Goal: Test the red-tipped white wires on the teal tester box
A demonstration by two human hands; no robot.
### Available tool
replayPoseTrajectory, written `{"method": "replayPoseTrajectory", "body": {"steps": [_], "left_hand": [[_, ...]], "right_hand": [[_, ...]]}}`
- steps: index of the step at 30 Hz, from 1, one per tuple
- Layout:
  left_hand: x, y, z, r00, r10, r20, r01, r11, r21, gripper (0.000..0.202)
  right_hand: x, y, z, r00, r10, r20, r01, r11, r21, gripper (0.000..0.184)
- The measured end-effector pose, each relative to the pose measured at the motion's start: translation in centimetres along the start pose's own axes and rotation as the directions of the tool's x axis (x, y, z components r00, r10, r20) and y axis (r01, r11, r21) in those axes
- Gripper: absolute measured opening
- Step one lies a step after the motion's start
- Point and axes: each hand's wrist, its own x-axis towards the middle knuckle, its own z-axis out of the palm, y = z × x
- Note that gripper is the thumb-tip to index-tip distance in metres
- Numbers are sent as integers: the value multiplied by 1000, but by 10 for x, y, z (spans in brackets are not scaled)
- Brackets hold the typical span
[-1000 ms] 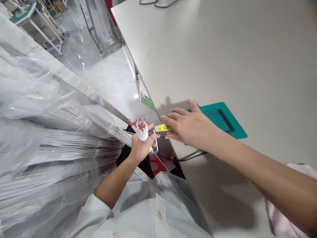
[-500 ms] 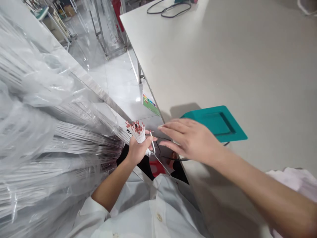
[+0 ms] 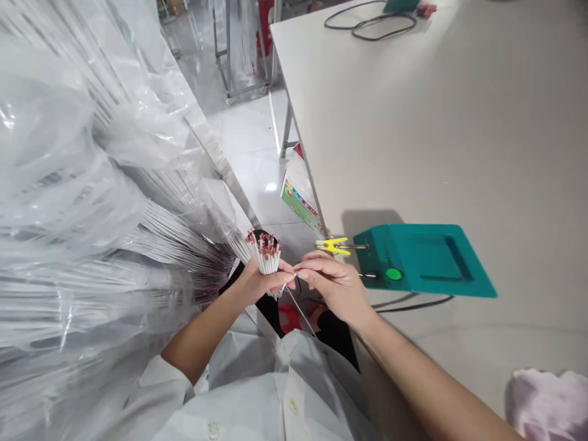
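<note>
In my left hand (image 3: 257,286) a thick bundle of white wires (image 3: 267,262) stands upright, its reddish-brown tips pointing up. The fingers wrap round the bundle, with the thumb reaching toward the right. Thumb and fingers of my right hand (image 3: 342,288) pinch together at the left thumb tip, on the end of a single wire (image 3: 296,275) that is mostly hidden. Just beyond the right hand, a teal testing fixture (image 3: 425,254) with a green round button (image 3: 394,274) lies on the table. A yellow clip (image 3: 334,246) sticks out from its left side over the table edge.
Plastic-wrapped bunches of long white wires (image 3: 105,263) fill the left side. The white table (image 3: 413,141) spans the right, with a looped black cable (image 3: 372,27) at its far end and a pale pink cloth (image 3: 549,404) near me. A wheeled metal rack (image 3: 225,55) stands behind.
My right hand has come in from over the teal fixture, fingers outstretched, to pinch at the left thumb. The fixture's button and yellow clip are now uncovered. The view has shifted left.
</note>
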Motion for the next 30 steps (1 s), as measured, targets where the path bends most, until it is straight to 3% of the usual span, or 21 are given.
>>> {"method": "replayPoseTrajectory", "body": {"steps": [3,5,10,13,16,20,26,30], "left_hand": [[0,2,0,1000,-26,17,26,999,36,26],[1,2,1,998,-54,13,53,997,50,27],[3,3,6,996,-89,-11,89,982,166,25],[5,6,9,995,-66,-79,84,964,252,27],[7,5,10,995,-27,-92,52,956,288,28],[8,-5,11,999,31,9,-32,943,330,19],[7,-4,14,999,-31,-17,34,964,265,20],[8,-3,13,998,-18,-59,29,980,199,27]], "right_hand": [[-6,5,-1,992,128,1,-127,984,129,7],[-8,6,-6,991,127,-30,-124,988,91,9],[-4,-4,-23,973,-162,-164,141,981,-131,13],[-1,-10,-25,963,-225,-148,189,956,-226,11],[0,-9,-19,978,-194,-72,159,927,-341,8],[-2,-3,-10,992,-126,28,127,918,-377,8],[-3,-2,-4,997,-52,-58,27,930,-366,16],[-2,0,-5,999,3,-44,-16,953,-302,19]]}}
